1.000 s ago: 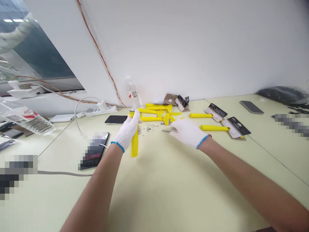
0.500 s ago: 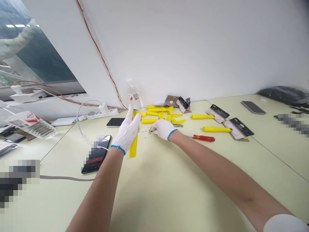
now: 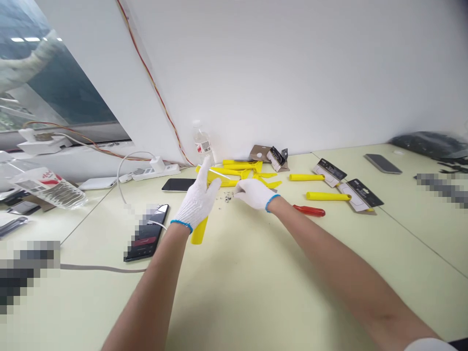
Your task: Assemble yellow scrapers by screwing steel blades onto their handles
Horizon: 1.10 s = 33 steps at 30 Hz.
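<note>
My left hand (image 3: pixel 196 202), in a white knit glove with a blue cuff, grips a yellow plastic tube (image 3: pixel 199 233) whose lower end sticks out below the glove. My right hand (image 3: pixel 254 193), gloved the same way, reaches in with bunched fingers just right of a scatter of small metal screws (image 3: pixel 228 196). Whether those fingers pinch anything small is hidden. Behind both hands lies a heap of yellow plastic parts (image 3: pixel 237 169). A red-handled screwdriver (image 3: pixel 310 210) rests to the right of my right forearm.
Two yellow tubes (image 3: pixel 306 177) (image 3: pixel 327 196) lie near black-and-white packaging cards (image 3: pixel 360 192). A plastic water bottle (image 3: pixel 202 142) stands at the wall. Phones (image 3: pixel 179 185) (image 3: pixel 146 233) lie left of my hands, and a power strip (image 3: pixel 155 170) runs along the wall.
My right hand has moved left towards the screws, uncovering the screwdriver on the table. My left hand has shifted slightly with the tube still in it.
</note>
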{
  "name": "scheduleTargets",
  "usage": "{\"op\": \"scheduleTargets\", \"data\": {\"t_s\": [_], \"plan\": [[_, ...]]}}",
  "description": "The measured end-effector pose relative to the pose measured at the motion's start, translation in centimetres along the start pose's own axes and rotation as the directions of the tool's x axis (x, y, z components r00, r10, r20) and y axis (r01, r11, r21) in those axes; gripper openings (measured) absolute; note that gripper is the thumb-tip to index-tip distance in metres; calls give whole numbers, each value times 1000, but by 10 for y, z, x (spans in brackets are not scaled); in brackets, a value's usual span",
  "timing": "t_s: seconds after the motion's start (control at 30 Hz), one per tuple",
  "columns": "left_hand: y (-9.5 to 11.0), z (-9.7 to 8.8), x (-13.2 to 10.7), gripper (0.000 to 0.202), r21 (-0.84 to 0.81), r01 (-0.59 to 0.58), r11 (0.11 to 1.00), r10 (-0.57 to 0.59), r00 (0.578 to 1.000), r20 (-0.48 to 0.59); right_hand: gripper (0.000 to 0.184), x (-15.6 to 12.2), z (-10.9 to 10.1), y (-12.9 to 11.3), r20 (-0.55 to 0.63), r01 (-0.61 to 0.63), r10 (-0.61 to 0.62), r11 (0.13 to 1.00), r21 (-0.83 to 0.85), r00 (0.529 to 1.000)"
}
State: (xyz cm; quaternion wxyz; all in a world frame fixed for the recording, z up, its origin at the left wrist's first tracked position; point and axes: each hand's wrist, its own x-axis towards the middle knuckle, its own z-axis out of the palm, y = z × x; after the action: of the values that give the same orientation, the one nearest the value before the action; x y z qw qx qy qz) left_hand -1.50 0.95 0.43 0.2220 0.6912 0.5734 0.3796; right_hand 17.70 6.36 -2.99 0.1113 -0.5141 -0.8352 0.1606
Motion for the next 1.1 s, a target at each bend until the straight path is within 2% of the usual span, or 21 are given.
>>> {"op": "scheduleTargets", "data": {"t_s": [0.1,0.2,0.37,0.57,0.7,0.77,0.83,0.93,1.03,1.1], "plan": [[-6,2,0,50,-1,-8,1000,8,1000,30,22,-19,-17,3,-150,-12,42,981,196,988],[-10,10,-1,52,24,11,1000,-13,997,77,23,-29,-27,-3,-238,57,31,933,355,971],[-8,28,-4,56,37,-6,999,2,993,117,21,-25,-17,-11,-285,122,-45,958,259,957],[-5,35,-7,54,-6,-69,998,69,990,123,19,-20,-5,-4,-334,145,-91,979,142,938],[4,34,-10,48,-82,-124,989,136,979,152,16,-23,-8,-4,-342,102,-38,979,174,939],[10,33,-13,46,-119,-167,979,187,967,176,13,-24,-12,-5,-346,40,53,966,256,937],[15,30,-15,47,-142,-190,971,215,957,195,18,-26,-17,-6,-338,-18,140,941,338,931],[20,26,-17,49,-178,-207,962,245,942,229,25,-30,-27,-3,-237,-34,153,896,442,959],[23,24,-18,49,-213,-214,953,266,928,260,21,-35,-33,1,-97,-41,111,840,540,989],[24,24,-19,48,-229,-211,950,270,925,268,20,-38,-36,3,-71,-53,107,843,535,992]]}}
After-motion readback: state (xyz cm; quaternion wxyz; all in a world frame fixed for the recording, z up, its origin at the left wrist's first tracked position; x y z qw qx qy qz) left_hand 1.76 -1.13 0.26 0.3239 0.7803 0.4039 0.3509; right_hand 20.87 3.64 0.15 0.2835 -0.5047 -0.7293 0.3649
